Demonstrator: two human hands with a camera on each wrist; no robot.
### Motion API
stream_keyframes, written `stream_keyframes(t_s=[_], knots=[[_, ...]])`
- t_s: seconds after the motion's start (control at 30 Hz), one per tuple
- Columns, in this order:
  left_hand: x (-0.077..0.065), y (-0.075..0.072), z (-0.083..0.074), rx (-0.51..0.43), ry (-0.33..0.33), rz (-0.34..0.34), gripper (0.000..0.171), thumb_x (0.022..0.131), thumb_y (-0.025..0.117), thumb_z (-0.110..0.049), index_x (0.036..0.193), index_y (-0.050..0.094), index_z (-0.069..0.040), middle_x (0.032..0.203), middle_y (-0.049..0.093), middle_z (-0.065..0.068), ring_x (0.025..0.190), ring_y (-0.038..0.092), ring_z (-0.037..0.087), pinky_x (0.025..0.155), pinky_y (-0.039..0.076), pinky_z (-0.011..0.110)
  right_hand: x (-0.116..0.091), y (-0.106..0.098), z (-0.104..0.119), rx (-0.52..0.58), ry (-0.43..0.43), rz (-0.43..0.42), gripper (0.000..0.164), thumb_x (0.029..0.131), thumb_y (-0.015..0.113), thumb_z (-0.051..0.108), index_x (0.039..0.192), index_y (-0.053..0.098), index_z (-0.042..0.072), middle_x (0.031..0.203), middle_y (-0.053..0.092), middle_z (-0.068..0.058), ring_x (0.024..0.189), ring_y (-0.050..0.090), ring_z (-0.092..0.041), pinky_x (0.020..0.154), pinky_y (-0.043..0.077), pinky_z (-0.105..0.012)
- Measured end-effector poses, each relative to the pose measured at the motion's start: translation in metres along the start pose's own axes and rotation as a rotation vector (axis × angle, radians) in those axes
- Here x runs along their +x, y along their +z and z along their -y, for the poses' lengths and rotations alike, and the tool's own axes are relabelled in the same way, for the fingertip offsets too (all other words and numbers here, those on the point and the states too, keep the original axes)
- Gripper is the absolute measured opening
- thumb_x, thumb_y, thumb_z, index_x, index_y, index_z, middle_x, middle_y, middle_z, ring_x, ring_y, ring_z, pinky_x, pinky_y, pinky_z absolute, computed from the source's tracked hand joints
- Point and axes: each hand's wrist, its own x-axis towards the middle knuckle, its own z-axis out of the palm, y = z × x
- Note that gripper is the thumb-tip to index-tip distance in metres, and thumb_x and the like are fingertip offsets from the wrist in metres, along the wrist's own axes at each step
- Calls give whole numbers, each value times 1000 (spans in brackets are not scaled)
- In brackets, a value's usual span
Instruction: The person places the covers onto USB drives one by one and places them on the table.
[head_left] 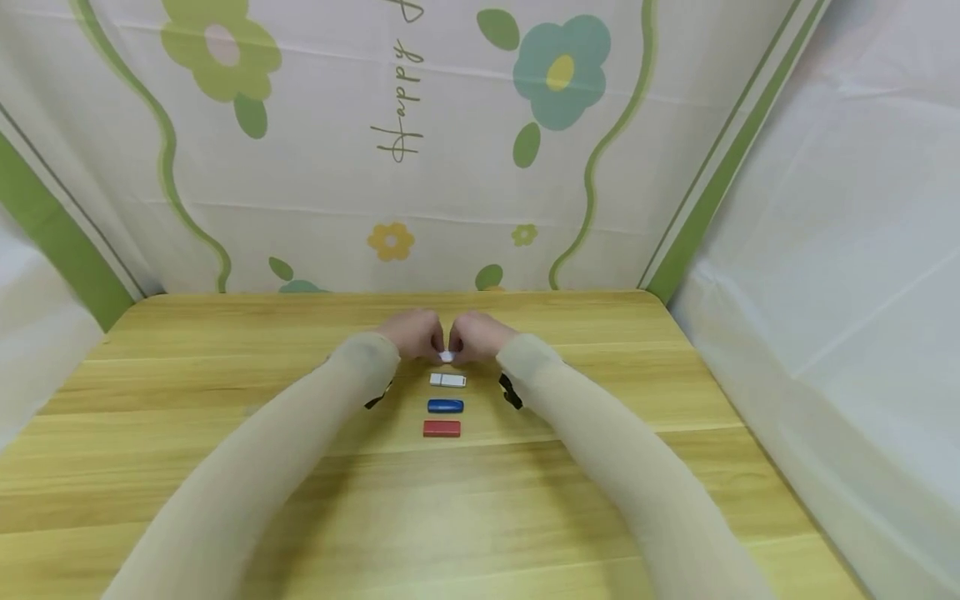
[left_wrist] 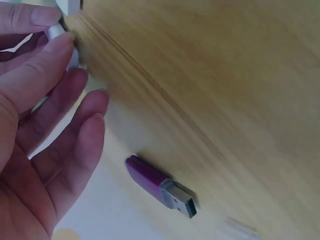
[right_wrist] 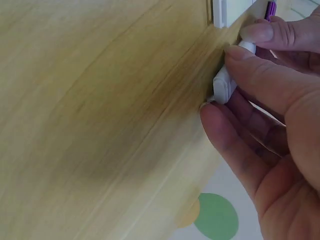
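A small white USB stick (head_left: 447, 357) is held between both hands near the far side of the table. My left hand (head_left: 415, 333) pinches one end with thumb and fingers, its other fingers loosely bent in the left wrist view. From the other side, my right hand (head_left: 480, 336) pinches the white stick (right_wrist: 223, 86). Fingers cover part of the stick. Next to it lies a white and silver USB stick (head_left: 447, 380). A purple USB stick (left_wrist: 150, 180) with its metal plug bare lies near the left hand in the left wrist view.
A blue USB stick (head_left: 446, 407) and a red USB stick (head_left: 442, 429) lie in a column on the wooden table (head_left: 450, 517), nearer the body. A small clear piece (left_wrist: 240, 229) lies near the purple stick. A patterned cloth (head_left: 315, 175) hangs behind the table.
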Motion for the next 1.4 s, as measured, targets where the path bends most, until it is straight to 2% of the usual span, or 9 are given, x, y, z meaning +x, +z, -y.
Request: stream_keyframes(t_s=[0.27,0.4,0.53,0.87,1.07,1.23,1.33,1.4], knots=[[-3,4,-4,73,-9,-69,13,73,89,-18,77,77,-15,75,69,-8,73,63,12,73,55,31,4,4,4,-14,84,-12,11,83,82,16,89,78,8,83,72,0,79,64,-13,72,52,-23],[-4,6,-9,111,-9,-107,14,72,90,-16,77,76,-14,76,69,-5,73,63,15,73,54,33,5,8,6,16,147,-42,10,80,84,15,85,77,9,82,72,0,81,64,-15,75,52,-25],[-6,6,-10,126,-11,-117,16,71,90,-17,75,76,-14,76,69,-5,73,63,15,72,54,32,7,9,9,38,186,-46,9,79,85,13,81,77,10,79,71,1,79,63,-15,74,53,-25],[-10,5,-14,118,-41,-119,14,71,90,-17,71,76,-14,73,70,-5,72,64,16,73,55,32,9,9,17,-8,199,-34,8,79,85,12,80,77,10,79,71,1,77,63,-14,73,53,-26],[-10,4,-18,132,-65,-112,18,72,89,-14,66,72,-16,72,67,-6,72,63,15,73,54,32,3,5,20,29,216,-31,8,81,83,8,80,75,9,81,70,0,79,62,-16,74,53,-26],[-11,2,-19,117,-35,-133,16,71,89,-13,68,73,-15,73,68,-5,74,63,16,73,54,32,-1,3,20,36,186,-24,8,81,82,7,83,74,7,80,69,0,79,62,-16,73,53,-26],[-12,2,-16,77,-49,-106,13,73,89,-15,73,77,-13,75,70,-4,75,63,15,73,54,31,-2,1,18,14,150,7,9,82,82,9,89,75,6,84,69,-1,82,62,-16,74,52,-27],[-14,0,-14,29,-76,-63,12,74,89,-16,80,79,-11,78,71,-3,77,63,15,73,54,30,-1,-1,18,-6,129,38,13,83,81,11,94,76,7,89,70,-1,86,63,-16,76,52,-27]])
